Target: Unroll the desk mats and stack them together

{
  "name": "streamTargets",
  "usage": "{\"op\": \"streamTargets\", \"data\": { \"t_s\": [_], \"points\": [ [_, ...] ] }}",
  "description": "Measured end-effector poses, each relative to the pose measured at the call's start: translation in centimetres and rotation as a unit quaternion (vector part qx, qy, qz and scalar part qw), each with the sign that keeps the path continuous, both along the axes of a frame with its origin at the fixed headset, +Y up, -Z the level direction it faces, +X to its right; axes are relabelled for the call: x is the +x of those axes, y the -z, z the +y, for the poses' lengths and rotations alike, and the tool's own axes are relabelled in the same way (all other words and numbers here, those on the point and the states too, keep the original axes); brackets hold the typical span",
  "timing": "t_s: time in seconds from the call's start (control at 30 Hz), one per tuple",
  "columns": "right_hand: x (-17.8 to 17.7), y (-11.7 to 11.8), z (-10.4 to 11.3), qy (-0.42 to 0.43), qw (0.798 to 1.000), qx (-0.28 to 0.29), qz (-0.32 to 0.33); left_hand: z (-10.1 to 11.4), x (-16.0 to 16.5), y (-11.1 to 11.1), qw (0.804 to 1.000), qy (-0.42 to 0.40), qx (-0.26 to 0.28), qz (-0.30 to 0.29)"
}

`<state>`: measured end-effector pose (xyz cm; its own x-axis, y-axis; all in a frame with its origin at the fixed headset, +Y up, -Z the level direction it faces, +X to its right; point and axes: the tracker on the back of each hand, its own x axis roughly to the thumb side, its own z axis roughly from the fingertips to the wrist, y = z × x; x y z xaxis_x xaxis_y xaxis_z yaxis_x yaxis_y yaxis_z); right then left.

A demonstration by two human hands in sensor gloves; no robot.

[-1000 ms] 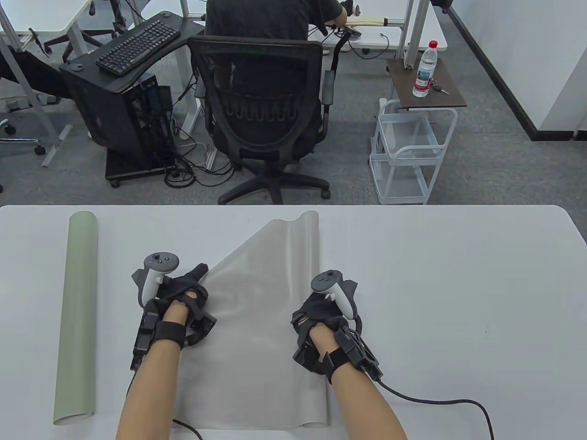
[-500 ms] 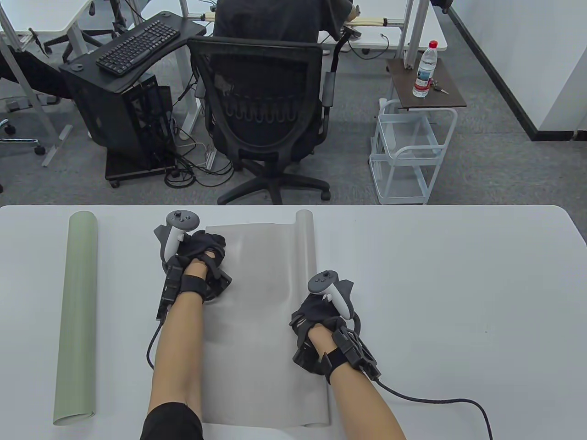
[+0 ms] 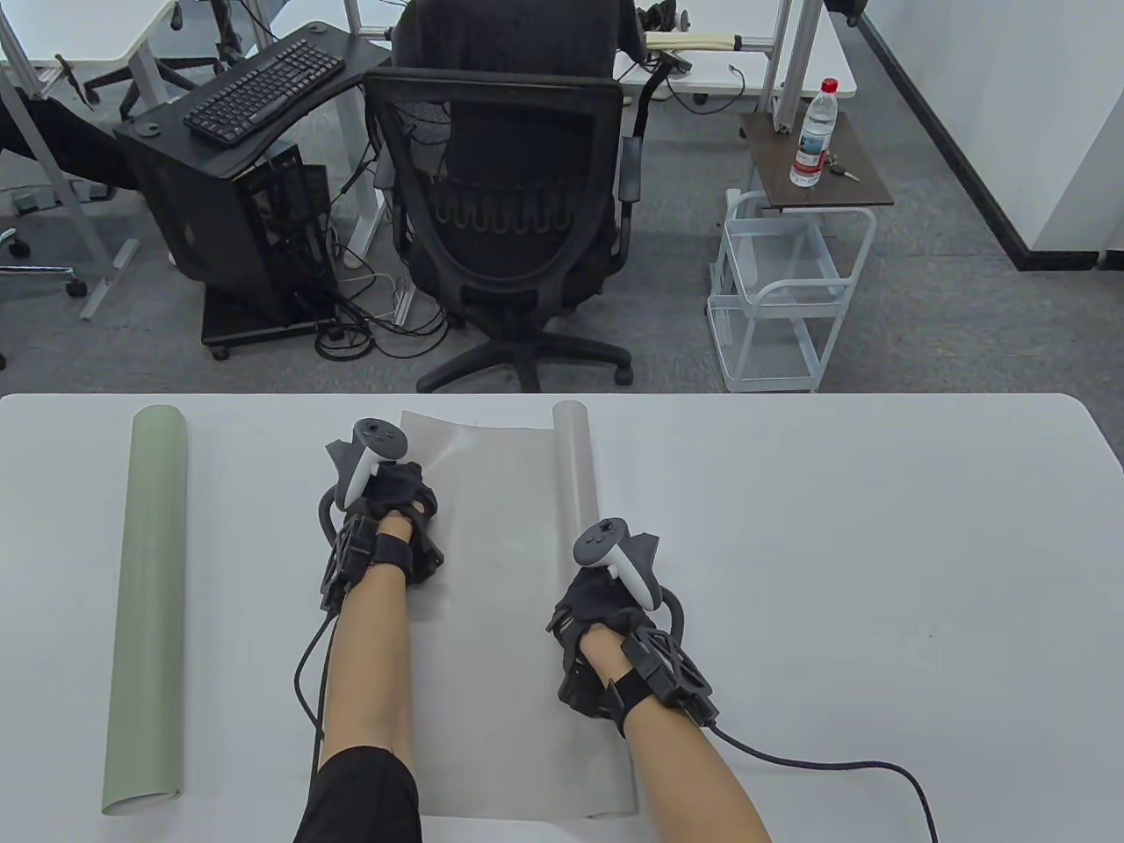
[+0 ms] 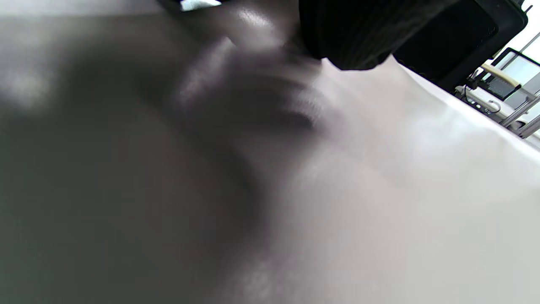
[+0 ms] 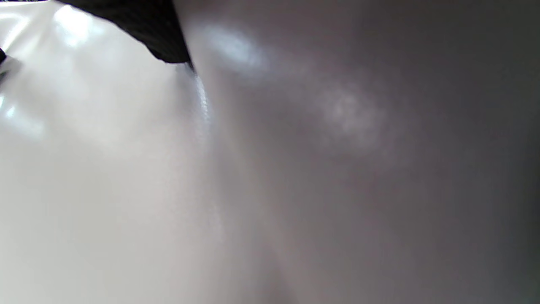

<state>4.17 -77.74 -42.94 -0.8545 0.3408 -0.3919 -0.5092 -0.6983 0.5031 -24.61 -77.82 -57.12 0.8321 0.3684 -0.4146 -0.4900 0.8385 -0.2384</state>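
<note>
Grey mat [image 3: 492,562] lies partly unrolled mid-surface, remaining roll [image 3: 575,465] along its right edge. Left hand [image 3: 395,509] presses on its far-left area, right hand [image 3: 606,606] on the roll's near part; finger spread can't be told. Green mat [image 3: 149,606] sits rolled, well left, on the white surface [image 3: 878,571].

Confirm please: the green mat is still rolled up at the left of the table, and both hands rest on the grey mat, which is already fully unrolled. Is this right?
Not quite. The grey mat is only partly unrolled: the table view shows a rolled part along its right edge. The rest holds: the green mat lies rolled at the left, and the left hand and right hand rest on the grey mat.
</note>
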Motion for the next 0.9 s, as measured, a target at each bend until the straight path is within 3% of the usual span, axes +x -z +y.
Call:
{"op": "streamTargets", "data": {
  "t_s": [0.1, 0.2, 0.37, 0.43, 0.53, 0.6, 0.67, 0.73, 0.9],
  "points": [
    [-0.2, 0.0, 0.0, -0.012, 1.0, -0.001, -0.001, -0.6, 0.8, -1.0, 0.992, 0.106, -0.07, 0.004],
    [-0.4, 0.2, 0.0, -0.021, 1.0, -0.004, 0.0, -0.1, 1.6, -3.2, 0.994, 0.101, -0.049, 0.003],
    [-0.8, 0.7, 0.0, -0.023, 1.0, -0.004, 0.009, 1.8, 3.7, -9.7, 0.986, 0.117, -0.012, -0.118],
    [-0.8, 0.8, 0.0, -0.017, 1.0, -0.006, 0.007, 1.7, 4.4, -12.5, 0.984, 0.103, -0.044, -0.14],
    [-0.6, 1.0, -0.1, -0.002, 1.0, -0.008, 0.007, 0.5, 4.4, -15.5, 0.962, 0.141, -0.156, -0.176],
    [-0.3, 1.0, -0.2, 0.01, 1.0, -0.007, 0.006, 0.0, 3.8, -16.2, 0.961, 0.144, -0.164, -0.172],
    [0.3, 1.1, -0.2, 0.047, 0.999, -0.016, -0.012, 0.0, 3.6, -16.4, 0.975, 0.13, -0.107, -0.147],
    [1.4, 0.9, -0.1, 0.113, 0.992, -0.019, -0.051, 0.0, 3.8, -16.2, 0.969, 0.133, -0.144, -0.147],
    [3.4, 1.0, 0.8, 0.223, 0.97, -0.01, -0.1, 0.1, 3.9, -15.9, 0.97, 0.137, -0.143, -0.139]
  ]
}}
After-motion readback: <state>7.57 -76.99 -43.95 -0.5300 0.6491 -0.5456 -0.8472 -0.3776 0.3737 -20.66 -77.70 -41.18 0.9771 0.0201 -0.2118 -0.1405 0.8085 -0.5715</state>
